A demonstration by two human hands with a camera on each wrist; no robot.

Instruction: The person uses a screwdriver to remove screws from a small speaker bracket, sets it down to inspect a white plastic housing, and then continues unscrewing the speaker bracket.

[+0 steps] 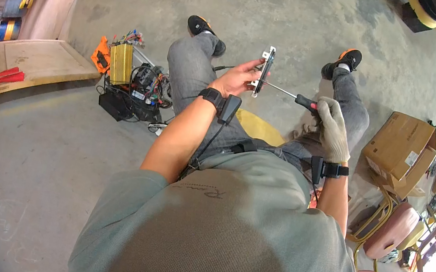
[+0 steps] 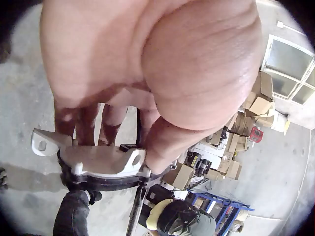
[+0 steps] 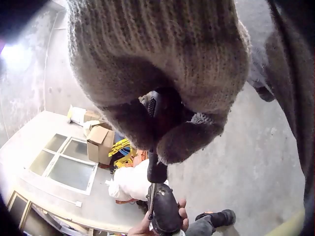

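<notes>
Two hands are working together above the knees: the bare left hand [image 1: 234, 79] is pinching a slim metal part [image 1: 264, 70] with pale lugs and a dark rim, fingers curled round its edge, while the gloved right hand [image 1: 330, 126] is wrapping its grip round the red-and-black handle of a screwdriver [image 1: 294, 96]. The thin steel shaft is meeting the part's face. Keeping the shaft square and the part braced should stop the tip slipping. The knit glove is looking coarse; the concrete floor [image 1: 285, 9] below is looking rough and stained.

A workshop: bare concrete floor [image 1: 285, 9], electronics heap [image 1: 135, 79], cardboard boxes [image 1: 400, 152].
</notes>
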